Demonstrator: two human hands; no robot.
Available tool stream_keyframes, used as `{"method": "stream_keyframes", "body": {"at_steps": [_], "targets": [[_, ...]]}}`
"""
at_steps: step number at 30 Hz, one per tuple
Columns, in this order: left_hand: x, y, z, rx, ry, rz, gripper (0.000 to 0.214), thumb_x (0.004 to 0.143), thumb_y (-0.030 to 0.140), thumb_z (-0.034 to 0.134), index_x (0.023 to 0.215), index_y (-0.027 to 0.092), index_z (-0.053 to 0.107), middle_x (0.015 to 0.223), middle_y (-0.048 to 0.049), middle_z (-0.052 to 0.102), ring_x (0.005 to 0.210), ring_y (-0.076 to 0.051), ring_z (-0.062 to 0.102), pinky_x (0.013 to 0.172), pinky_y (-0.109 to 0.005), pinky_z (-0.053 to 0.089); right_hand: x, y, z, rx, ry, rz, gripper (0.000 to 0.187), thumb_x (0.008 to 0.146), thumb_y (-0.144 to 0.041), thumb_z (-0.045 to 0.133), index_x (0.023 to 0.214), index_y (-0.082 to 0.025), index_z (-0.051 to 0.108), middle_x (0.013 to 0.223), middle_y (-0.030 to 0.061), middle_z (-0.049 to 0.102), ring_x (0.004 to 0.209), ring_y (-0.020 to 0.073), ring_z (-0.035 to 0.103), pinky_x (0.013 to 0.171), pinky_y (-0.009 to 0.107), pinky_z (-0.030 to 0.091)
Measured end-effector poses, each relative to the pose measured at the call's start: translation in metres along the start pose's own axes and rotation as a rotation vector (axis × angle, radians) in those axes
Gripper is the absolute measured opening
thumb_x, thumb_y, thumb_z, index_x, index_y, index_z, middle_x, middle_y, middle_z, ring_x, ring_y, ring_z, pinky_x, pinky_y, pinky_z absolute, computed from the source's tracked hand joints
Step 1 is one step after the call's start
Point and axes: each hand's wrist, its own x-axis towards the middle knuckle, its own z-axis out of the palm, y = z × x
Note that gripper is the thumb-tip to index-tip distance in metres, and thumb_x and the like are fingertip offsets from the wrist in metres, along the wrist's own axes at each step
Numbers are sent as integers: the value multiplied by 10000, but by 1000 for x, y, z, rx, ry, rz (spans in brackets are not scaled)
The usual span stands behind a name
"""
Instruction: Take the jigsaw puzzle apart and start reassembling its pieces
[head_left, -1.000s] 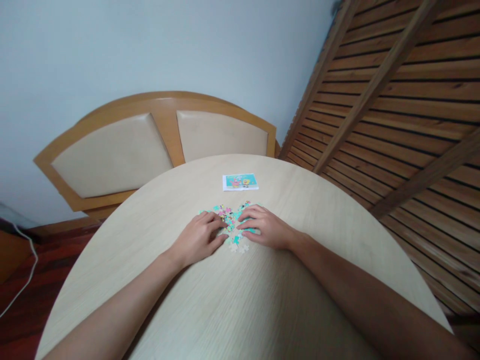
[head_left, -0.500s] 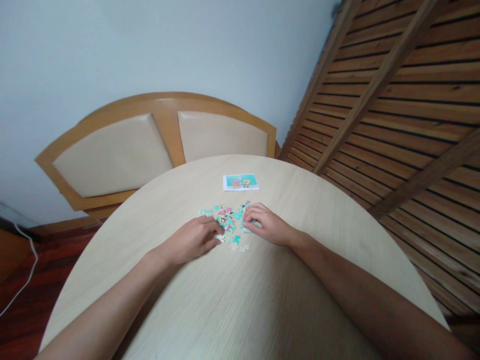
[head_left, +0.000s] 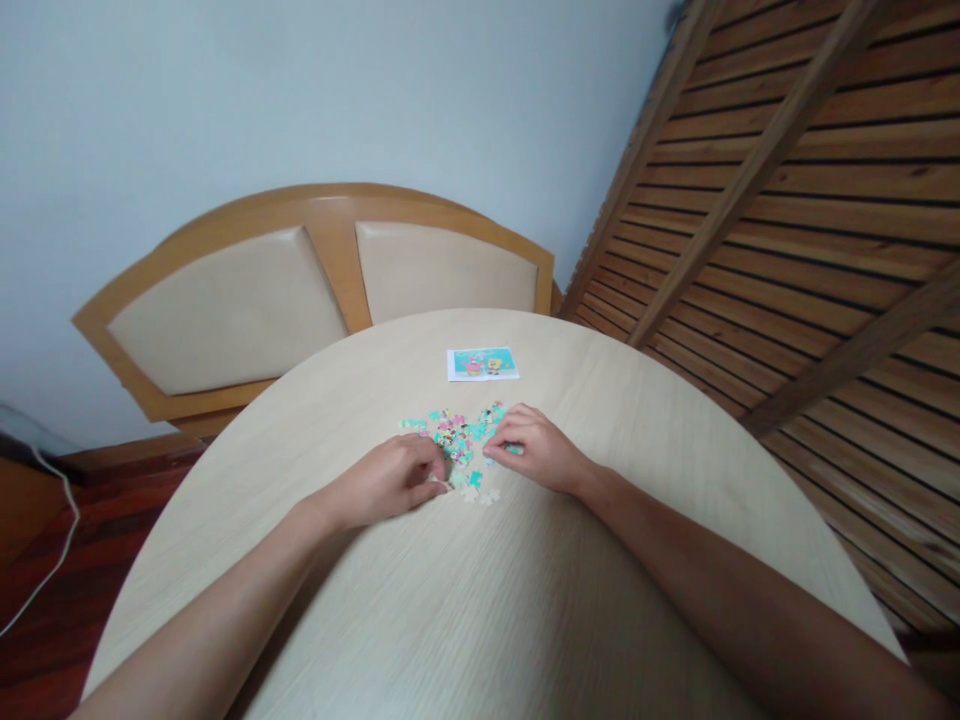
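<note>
**Everything's happening dead centre, between left and right**

So the bare left hand (head_left: 397, 478) is curled at the near-left edge of the mess, thumb and forefinger bent toward each other with only a small gap. There's a pale scrap right at the tips, but I can't tell if it's pinched or just lying there. The bare right hand (head_left: 538, 450) sits across from it on the right edge, thumb and forefinger tips close together. Can't tell if anything's between those either; some teal bits show just under the fingers.

What matters here: the loose heap of small teal, pink, yellow and white jigsaw pieces (head_left: 454, 440) lies between the two, to the right of the left fingertips and to the left of the right ones. It's too scattered for a clear long axis. One flat teal jigsaw piece (head_left: 475, 479) lies about equally near both, and the white jigsaw pieces (head_left: 490, 496) sit at the near edge.

Further out, past the heap, there's a rectangular teal-and-white cartoon picture sheet (head_left: 484, 363), long side running left to right, all on a round pale wood-grain table (head_left: 480, 620).
</note>
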Motion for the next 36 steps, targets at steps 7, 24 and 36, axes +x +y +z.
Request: {"method": "stream_keyframes", "body": {"at_steps": [7,24,36], "targets": [[-1,-6,-4,-167,62,-190,215,921,338,573,833,171,676,770,-15,664,688,-141,573,642,-242,436,0,-6,4,95,22,112,138,938,-275,660,875,-190,749,830,42,737,874,188,623,814,321,466],[-8,-21,-14,290,93,-180,157,905,223,542,821,219,675,886,-26,698,811,-179,643,708,-274,465,-2,-10,2,-85,-62,-12,104,878,-317,719,901,-229,770,942,64,686,946,213,598,864,374,428],[-8,-16,-16,304,55,-192,145,857,229,552,857,228,697,871,-25,709,805,-197,652,729,-297,477,-2,-6,5,-77,-61,-9,169,959,-309,628,984,-243,781,988,66,696,973,207,598,888,374,447]]}}
